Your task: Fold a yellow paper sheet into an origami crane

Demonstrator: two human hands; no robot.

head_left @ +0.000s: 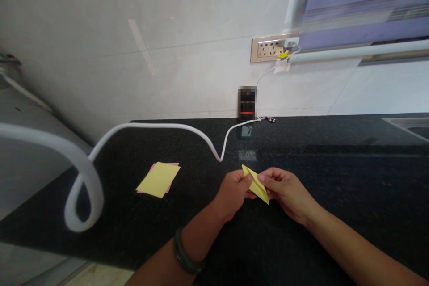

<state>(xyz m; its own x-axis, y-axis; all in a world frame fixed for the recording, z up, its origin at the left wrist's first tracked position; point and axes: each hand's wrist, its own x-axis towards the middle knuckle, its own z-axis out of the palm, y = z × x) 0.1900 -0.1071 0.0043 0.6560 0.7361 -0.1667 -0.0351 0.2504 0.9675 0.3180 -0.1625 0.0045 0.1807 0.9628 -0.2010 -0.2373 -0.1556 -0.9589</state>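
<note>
Between both hands is a small folded piece of yellow paper (257, 186), narrow and pointed at its two ends, held just above the dark counter. My left hand (233, 191) pinches its left side, thumb on top. My right hand (280, 185) grips the right side with thumb and fingertips; the fingers behind the paper are partly hidden. Off to the left lie flat yellow paper squares (159, 179), with pink paper (174, 165) showing from underneath at the edges.
A thick white cable (181, 126) loops over the left of the black counter (134, 228) and bends behind my hands. A phone (247, 103) leans on the tiled wall, below a socket panel (264, 49) with a plugged-in charger. A sink edge (402, 124) shows far right.
</note>
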